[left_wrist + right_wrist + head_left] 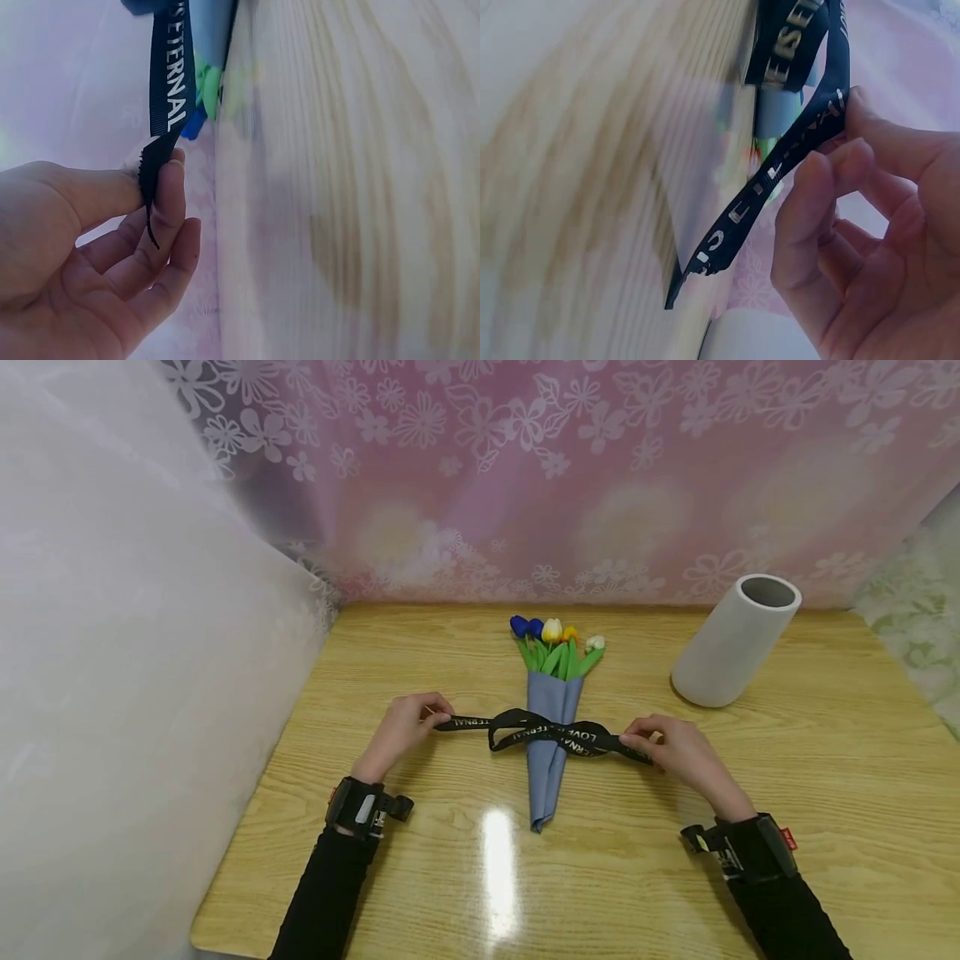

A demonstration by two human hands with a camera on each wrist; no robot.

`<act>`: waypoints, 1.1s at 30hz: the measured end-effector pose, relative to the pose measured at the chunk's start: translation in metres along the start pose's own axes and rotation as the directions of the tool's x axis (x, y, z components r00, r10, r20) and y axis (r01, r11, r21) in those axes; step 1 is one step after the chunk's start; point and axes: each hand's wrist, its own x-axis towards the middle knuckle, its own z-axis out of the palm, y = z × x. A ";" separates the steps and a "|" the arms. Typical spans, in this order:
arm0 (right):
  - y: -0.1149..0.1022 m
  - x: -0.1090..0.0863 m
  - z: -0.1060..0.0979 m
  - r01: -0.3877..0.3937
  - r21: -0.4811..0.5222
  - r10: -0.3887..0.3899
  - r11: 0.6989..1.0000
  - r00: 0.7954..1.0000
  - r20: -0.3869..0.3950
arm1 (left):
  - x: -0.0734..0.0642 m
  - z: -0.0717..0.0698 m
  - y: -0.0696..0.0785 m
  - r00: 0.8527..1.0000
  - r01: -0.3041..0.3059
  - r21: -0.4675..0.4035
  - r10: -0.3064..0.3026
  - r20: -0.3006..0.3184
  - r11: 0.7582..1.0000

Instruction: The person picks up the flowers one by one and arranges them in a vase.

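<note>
"Where do we stand, starting from the left?"

"The left hand [401, 727] pinches one tail of the black ribbon [557, 731] between thumb and fingers. The bow lies across the wrapped bouquet [545, 693], near the middle of the worktop [420, 877]. Beyond it, the right hand [678, 752] pinches the other tail, leaving its end free past the fingers."

"And how would you tighten it, if that's the step?"

"I'd judge it is. On the left, draw the tail out level and steadily. In the middle, keep the knot over the wrap, without crushing it. On the right, match that pull; an uneven tug could drag a loop through."

"How does it look?"

"The left loop is open and flattish; the right one lies twisted, pale lettering showing. Blue tulip heads come first, then cream, orange and whitish ones, with green leaves, above a blue-grey wrap narrowing toward the person. Farther right stands a white vase [735, 643], apart from everything."
</note>
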 end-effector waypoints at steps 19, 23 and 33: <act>0.009 -0.001 -0.005 -0.031 0.031 0.030 0.999 0.999 0.027 | -0.023 -0.037 -0.039 0.991 0.112 0.006 -0.111 -0.078 0.994; 0.010 -0.002 -0.008 -0.037 0.029 0.036 0.999 0.999 0.032 | -0.032 -0.046 -0.050 0.984 0.153 0.019 -0.151 -0.096 0.988; 0.010 -0.002 -0.009 -0.028 0.036 0.028 0.999 0.999 0.027 | -0.033 -0.045 -0.051 0.979 0.158 0.097 -0.144 -0.142 0.983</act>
